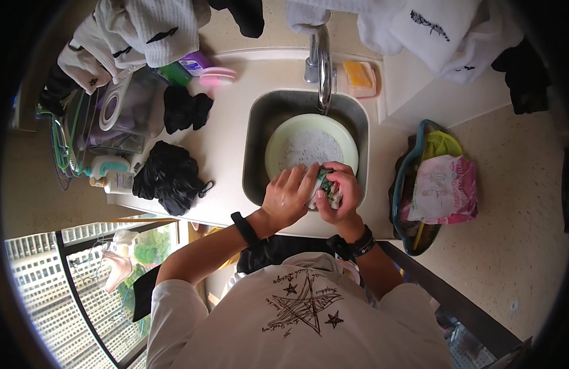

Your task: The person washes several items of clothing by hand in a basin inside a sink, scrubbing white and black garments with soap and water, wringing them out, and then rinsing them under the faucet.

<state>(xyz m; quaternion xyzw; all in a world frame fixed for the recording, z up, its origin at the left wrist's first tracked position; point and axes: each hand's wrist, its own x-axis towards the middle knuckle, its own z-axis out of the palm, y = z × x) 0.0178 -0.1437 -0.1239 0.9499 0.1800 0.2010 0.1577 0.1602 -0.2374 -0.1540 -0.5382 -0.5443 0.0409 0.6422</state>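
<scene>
Both my hands are at the near rim of a pale green basin (274,150) that sits in a metal sink (254,133). A bunched wet cloth (328,182), white with green and some red, is gripped between them. My left hand (289,191) presses its fingers on the cloth's left side. My right hand (342,189) curls round the right side, with its thumb toward me. Sudsy water (312,146) partly fills the basin. Much of the cloth is hidden by my fingers.
A chrome faucet (325,69) arches over the basin. Orange soap (357,75) rests in a dish behind. Black garments (169,177), bottles (119,181) and a pink brush (217,76) stand left. White socks (146,32) hang overhead. A blue-rimmed basket (397,198) holding a pink packet (443,189) is right.
</scene>
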